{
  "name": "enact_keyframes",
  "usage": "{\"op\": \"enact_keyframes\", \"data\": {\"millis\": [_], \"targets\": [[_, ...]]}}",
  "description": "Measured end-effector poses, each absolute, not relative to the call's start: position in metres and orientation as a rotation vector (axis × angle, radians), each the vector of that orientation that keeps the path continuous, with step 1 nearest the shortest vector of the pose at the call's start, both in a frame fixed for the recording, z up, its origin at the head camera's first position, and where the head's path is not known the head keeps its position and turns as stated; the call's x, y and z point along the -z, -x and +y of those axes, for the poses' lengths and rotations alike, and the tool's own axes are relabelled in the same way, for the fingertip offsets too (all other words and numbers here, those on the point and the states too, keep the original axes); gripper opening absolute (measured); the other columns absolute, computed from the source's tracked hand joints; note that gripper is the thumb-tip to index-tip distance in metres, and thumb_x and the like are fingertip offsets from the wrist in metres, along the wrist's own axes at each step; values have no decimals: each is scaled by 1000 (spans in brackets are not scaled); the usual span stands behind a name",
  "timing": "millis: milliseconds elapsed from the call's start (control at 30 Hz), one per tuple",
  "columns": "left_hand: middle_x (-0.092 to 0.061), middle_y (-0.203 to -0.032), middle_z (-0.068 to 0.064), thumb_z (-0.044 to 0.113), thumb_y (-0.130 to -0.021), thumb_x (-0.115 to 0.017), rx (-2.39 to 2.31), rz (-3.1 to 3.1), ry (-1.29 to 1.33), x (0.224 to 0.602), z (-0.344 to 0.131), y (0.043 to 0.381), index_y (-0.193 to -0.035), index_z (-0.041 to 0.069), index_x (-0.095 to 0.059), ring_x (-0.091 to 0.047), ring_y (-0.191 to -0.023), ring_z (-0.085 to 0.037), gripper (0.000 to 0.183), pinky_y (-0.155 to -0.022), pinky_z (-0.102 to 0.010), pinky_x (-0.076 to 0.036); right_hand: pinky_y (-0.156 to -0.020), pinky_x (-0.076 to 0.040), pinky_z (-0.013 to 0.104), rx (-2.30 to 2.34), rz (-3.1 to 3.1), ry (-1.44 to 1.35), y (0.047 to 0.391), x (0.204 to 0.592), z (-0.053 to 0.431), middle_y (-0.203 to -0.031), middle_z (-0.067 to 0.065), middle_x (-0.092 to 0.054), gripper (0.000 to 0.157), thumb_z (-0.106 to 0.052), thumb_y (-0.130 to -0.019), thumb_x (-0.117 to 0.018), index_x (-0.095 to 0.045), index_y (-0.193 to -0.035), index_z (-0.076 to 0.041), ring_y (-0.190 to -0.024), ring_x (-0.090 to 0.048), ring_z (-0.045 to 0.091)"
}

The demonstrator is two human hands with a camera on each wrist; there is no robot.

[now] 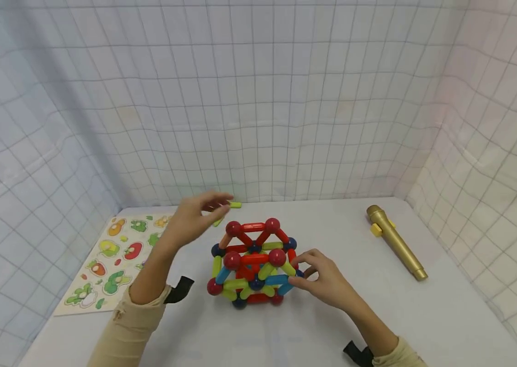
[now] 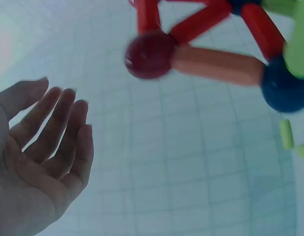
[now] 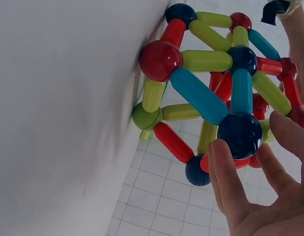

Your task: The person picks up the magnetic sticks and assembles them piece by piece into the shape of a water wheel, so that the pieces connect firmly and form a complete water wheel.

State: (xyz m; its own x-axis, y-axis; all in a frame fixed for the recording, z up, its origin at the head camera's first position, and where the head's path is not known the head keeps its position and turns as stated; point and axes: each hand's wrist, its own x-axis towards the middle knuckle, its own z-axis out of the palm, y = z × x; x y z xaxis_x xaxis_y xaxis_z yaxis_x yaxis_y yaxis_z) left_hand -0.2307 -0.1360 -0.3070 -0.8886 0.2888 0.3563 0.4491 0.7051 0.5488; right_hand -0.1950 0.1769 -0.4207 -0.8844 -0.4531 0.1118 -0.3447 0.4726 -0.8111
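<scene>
A magnetic ball-and-stick structure [image 1: 254, 260] of red and dark blue balls joined by red, orange, lime and blue rods stands on the white table. At its right side my right hand [image 1: 324, 280] pinches it around a dark blue ball [image 3: 240, 135], the fingertips on either side in the right wrist view. My left hand [image 1: 191, 216] is raised above the table at the upper left of the structure, fingers loosely bent and holding nothing. The left wrist view shows that palm [image 2: 29, 191] apart from the nearest red ball [image 2: 149, 54].
Lime rods [image 1: 235, 205] lie loose behind the structure, partly hidden by my left hand. On the left is a sheet [image 1: 123, 300] with vegetable pictures, and on the right a gold toy microphone [image 1: 398, 244]. Grid-patterned cloth walls [image 1: 258, 102] enclose the back and sides.
</scene>
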Motion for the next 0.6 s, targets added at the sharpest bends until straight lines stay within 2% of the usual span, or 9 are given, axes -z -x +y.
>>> {"op": "enact_keyframes", "data": {"millis": [133, 233, 333, 400, 500, 600], "targets": [[-69, -111, -19, 18, -100, -53, 964, -2691, 195, 338, -174, 267, -123, 7, -65, -67, -95, -33, 28, -73, -41, -54, -68, -54, 20, 1398, 2623, 669, 193, 422, 174, -113, 5, -59, 27, -39, -87, -71, -66, -106, -20, -88, -64, 17], [-68, -110, -24, 12, -98, -51, 845, -2787, 66, 375, -188, 300, -118, 1, -65, -67, -94, -36, 27, -70, -42, -54, -68, -55, 21, 1399, 2626, 622, 192, 424, 176, -112, 4, -60, 27, -39, -86, -72, -67, -104, -19, -86, -64, 16], [-68, -111, -24, 10, -96, -53, 713, -2925, 24, 411, -185, 328, -114, -2, -66, -67, -97, -36, 25, -74, -43, -55, -67, -55, 22, 1395, 2613, 578, 190, 427, 177, -112, 3, -60, 26, -39, -85, -74, -67, -102, -21, -85, -65, 16], [-67, -115, -23, 13, -95, -55, 635, -3013, 21, 427, -178, 343, -115, -1, -66, -65, -103, -36, 27, -83, -45, -54, -67, -56, 21, 1392, 2610, 558, 189, 428, 177, -111, 2, -60, 25, -40, -84, -74, -66, -101, -23, -84, -65, 15], [-64, -124, -20, 17, -96, -57, 511, -3113, 21, 443, -168, 358, -122, 1, -64, -60, -115, -36, 31, -96, -48, -50, -68, -55, 20, 1387, 2619, 573, 191, 429, 176, -109, 0, -60, 24, -40, -84, -75, -66, -100, -25, -83, -65, 14], [-64, -126, -18, 17, -95, -59, 357, -3161, 23, 448, -162, 367, -125, 3, -63, -57, -120, -36, 33, -102, -49, -46, -69, -55, 19, 1380, 2636, 622, 196, 427, 174, -106, -1, -61, 24, -39, -84, -74, -66, -100, -23, -84, -65, 13]]}}
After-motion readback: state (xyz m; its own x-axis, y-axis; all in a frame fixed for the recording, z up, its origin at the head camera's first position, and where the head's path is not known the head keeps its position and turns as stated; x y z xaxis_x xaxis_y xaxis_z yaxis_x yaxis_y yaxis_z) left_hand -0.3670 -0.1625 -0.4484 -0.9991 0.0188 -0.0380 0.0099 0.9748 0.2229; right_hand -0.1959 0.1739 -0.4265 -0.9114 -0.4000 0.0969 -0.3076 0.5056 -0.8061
